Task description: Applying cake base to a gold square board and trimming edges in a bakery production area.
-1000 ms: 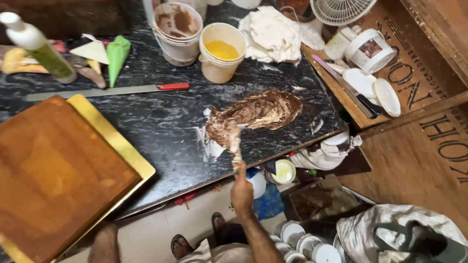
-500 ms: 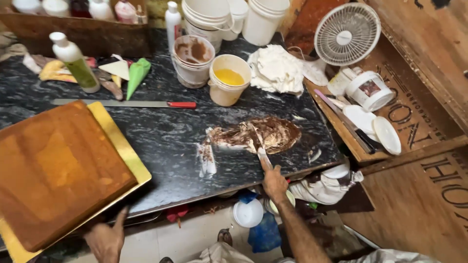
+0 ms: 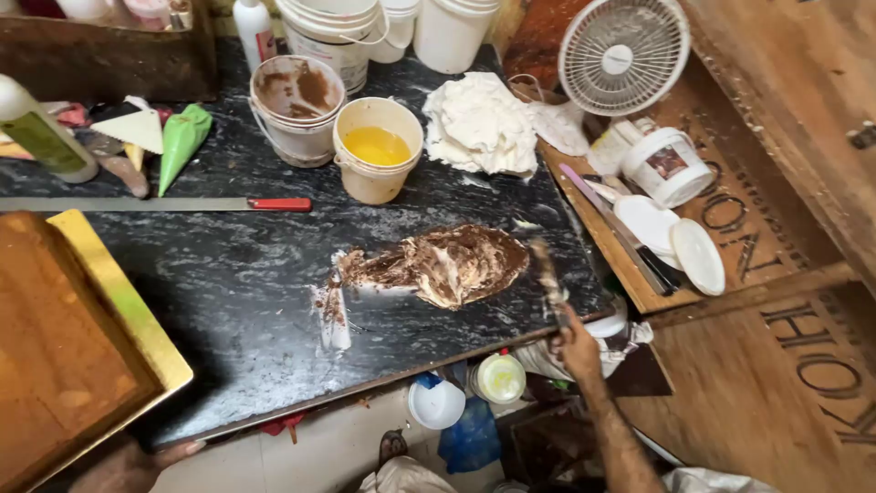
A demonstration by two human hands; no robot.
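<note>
Beside the chocolate cream [image 3: 447, 265], right hand [image 3: 577, 345], fingers closed around a spatula [image 3: 548, 274], blade pointing away.

A bakery's working kitchen; the dark marble counter [image 3: 228, 292] carries a smeared heap of chocolate cream [image 3: 447, 265], piping bags [image 3: 182, 141], stained buckets [image 3: 297, 105], a long cake knife [image 3: 155, 204], and a big sponge cake [image 3: 55, 356] on a gold board [image 3: 137, 319].
</note>
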